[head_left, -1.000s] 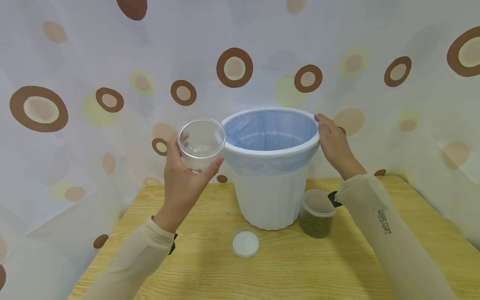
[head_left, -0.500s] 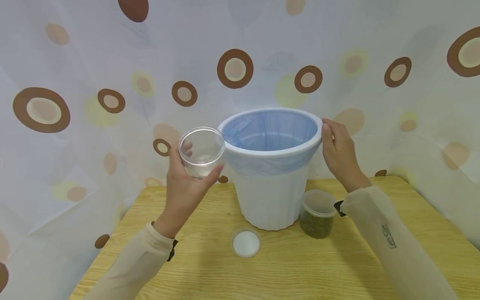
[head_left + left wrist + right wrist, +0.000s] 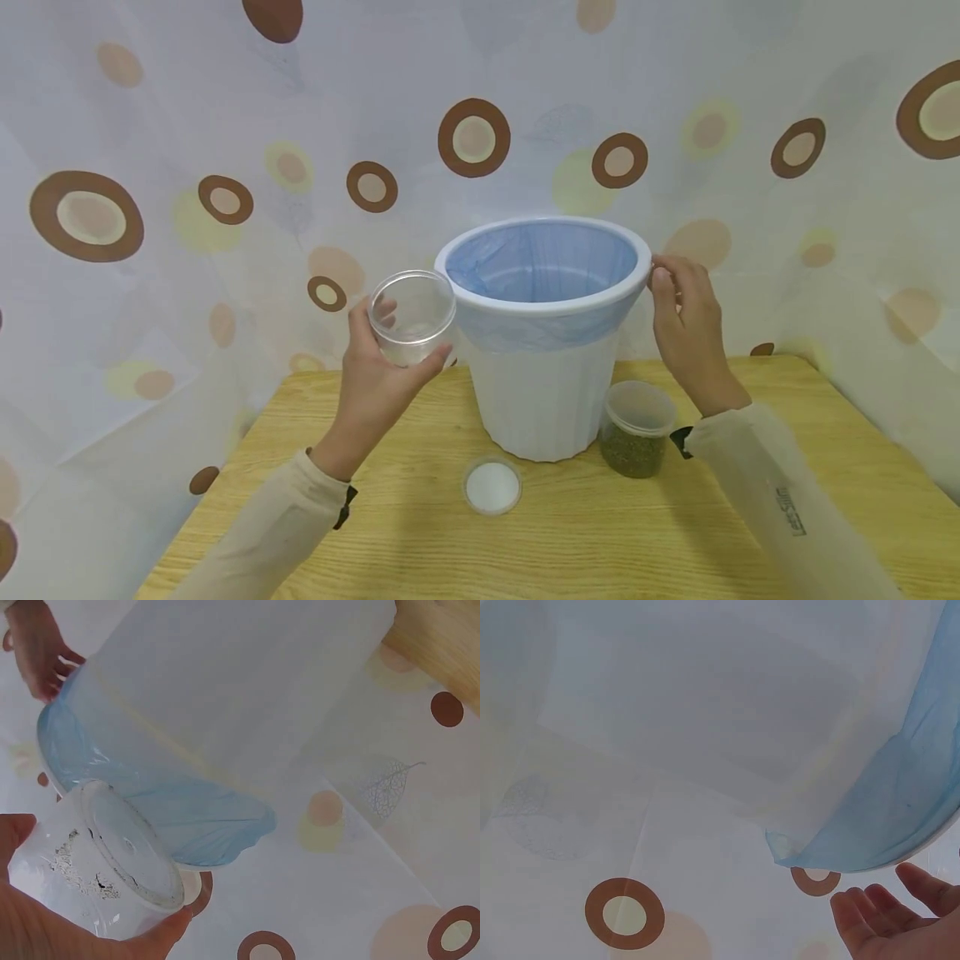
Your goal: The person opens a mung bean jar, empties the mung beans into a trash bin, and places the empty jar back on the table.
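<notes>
In the head view my left hand [image 3: 375, 387] grips a clear plastic jar [image 3: 415, 342] by its side, thumb in front. The jar stands lidless, tilted slightly, close by the left of the bin's rim. Dark specks cling to the wall of the jar [image 3: 127, 847] in the left wrist view. A white ribbed bin [image 3: 543, 400] with a blue bag liner [image 3: 540, 333] folded over its top stands at the centre. Beside the bin's right rim is my right hand [image 3: 690, 342], fingers loosely bent and holding nothing; the right wrist view shows the fingers [image 3: 881, 900] just off the rim.
On the wooden table [image 3: 420, 550], a tub of green-brown flakes [image 3: 636, 446] stands against the bin's right side. A small round dish or lid with a white centre [image 3: 492, 487] lies in front. A dotted sheet [image 3: 225, 108] hangs behind.
My right hand has come off the bin's rim, moving right and down. My left hand has lowered the jar a little and shifted slightly right. The bin stays in place.
</notes>
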A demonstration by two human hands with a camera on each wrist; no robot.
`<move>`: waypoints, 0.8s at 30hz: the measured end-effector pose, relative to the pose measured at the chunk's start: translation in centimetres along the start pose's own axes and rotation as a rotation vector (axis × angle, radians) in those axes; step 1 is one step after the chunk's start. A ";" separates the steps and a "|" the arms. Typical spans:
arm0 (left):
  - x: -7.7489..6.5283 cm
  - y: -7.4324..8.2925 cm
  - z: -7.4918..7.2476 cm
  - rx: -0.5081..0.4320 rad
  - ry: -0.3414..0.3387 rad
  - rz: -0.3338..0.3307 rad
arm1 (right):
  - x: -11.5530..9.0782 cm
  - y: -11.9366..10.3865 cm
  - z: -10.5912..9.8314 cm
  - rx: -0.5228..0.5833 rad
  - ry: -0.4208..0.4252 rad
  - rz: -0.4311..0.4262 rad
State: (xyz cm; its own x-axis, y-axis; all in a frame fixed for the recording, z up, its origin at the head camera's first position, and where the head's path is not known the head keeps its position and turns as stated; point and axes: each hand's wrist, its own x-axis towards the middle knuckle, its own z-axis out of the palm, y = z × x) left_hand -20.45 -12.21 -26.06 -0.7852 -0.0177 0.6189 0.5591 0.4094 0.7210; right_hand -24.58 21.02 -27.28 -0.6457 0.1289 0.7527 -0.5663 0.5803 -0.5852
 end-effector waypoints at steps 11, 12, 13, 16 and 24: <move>-0.5 0.0 0.1 0.015 -0.043 -0.118 | -1.1 -0.8 -0.1 -0.013 0.057 0.009; -0.5 0.0 0.1 0.014 -0.045 -0.124 | -1.2 -0.9 -0.1 -0.011 0.059 0.013; -0.6 0.0 0.1 0.017 -0.046 -0.128 | -1.4 -1.0 -0.1 -0.005 0.060 0.015; -0.7 -0.1 0.1 0.018 -0.050 -0.135 | -1.9 -1.3 -0.1 0.009 0.055 0.019; -0.9 -0.3 0.3 0.006 -0.066 -0.142 | -2.4 -1.5 0.0 0.019 0.053 0.016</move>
State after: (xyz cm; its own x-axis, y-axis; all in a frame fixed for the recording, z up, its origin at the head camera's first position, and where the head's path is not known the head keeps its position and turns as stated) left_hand -19.98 -12.03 -26.88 -0.8722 -0.0155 0.4889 0.4398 0.4129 0.7976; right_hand -22.13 19.83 -28.20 -0.6270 0.1809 0.7577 -0.5659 0.5628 -0.6025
